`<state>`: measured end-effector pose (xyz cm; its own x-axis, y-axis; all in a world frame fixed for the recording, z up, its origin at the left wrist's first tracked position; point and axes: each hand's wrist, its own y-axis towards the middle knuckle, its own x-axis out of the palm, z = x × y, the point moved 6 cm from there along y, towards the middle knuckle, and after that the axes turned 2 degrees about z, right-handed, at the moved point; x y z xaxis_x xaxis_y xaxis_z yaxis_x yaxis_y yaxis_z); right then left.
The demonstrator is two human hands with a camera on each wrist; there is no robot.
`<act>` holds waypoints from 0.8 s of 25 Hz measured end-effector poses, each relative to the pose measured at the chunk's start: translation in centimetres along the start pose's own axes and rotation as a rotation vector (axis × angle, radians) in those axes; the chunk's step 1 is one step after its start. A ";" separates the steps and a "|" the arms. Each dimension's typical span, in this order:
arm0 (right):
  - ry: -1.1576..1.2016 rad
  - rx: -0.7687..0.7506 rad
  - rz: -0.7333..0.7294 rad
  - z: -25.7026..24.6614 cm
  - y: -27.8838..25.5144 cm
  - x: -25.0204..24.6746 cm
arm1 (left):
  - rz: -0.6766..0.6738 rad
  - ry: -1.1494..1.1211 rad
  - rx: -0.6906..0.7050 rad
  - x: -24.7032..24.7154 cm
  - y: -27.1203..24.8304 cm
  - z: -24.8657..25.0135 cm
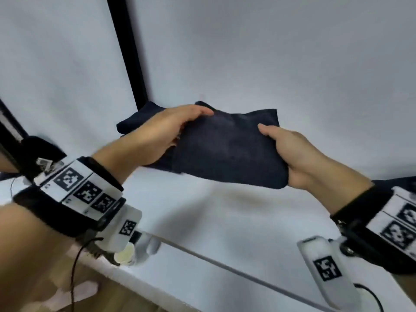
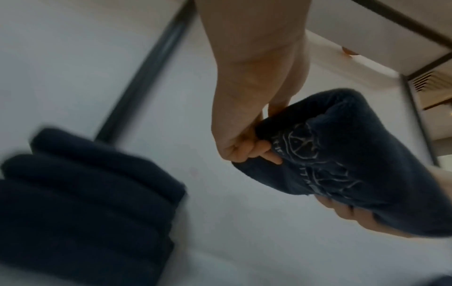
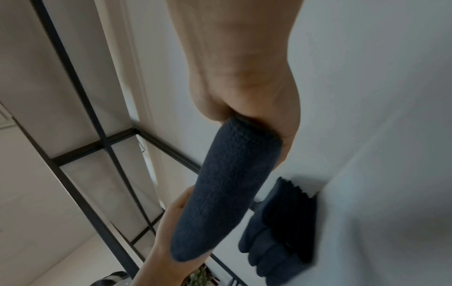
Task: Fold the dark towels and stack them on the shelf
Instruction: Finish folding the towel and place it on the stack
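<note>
I hold one folded dark navy towel (image 1: 227,149) in the air with both hands, just above the white shelf board (image 1: 247,221). My left hand (image 1: 191,122) grips its left edge with the thumb on top; in the left wrist view its fingers (image 2: 254,152) curl under the towel (image 2: 342,154), which shows pale stitching. On the right edge my right hand (image 1: 276,143) grips the same way. A stack of folded dark towels (image 1: 137,121) lies behind my left hand in the shelf corner, also seen as the stack (image 2: 85,203) and the stack (image 3: 281,232).
A black frame post (image 1: 128,52) rises right behind the stack against the white wall. A thin pale cable (image 1: 225,264) runs across the lower board, with a small cup (image 1: 125,255) under my left wrist. Wooden floor (image 1: 45,289) shows at the bottom left.
</note>
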<state>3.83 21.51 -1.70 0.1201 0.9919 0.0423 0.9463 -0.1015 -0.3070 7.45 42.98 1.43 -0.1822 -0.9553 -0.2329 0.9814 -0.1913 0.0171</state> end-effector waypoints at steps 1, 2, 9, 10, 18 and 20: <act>0.039 -0.057 -0.031 -2.0 1.3 2.6 | 0.043 -0.044 0.027 -2.9 1.5 1.2; 0.065 -0.115 -0.051 -3.9 2.9 5.2 | 0.059 -0.070 0.045 -5.6 3.0 2.3; -0.022 -0.111 -0.104 -3.4 13.5 18.8 | 0.185 0.449 -0.157 -16.8 12.7 -2.3; -0.134 -0.123 -0.077 -1.8 14.3 19.7 | 0.164 0.557 -0.200 -16.9 13.3 -4.5; -0.502 -0.407 0.020 -2.3 14.9 20.3 | 0.167 0.574 -0.003 -17.1 15.5 -6.3; -0.788 -0.353 -0.049 -2.5 14.6 20.2 | 0.126 0.710 -0.014 -16.8 16.1 -6.8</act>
<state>20.83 39.84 -2.91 -0.0425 0.7464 -0.6642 0.9985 0.0540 -0.0032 26.68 57.48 -1.01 0.0108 -0.5921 -0.8058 0.9939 -0.0821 0.0736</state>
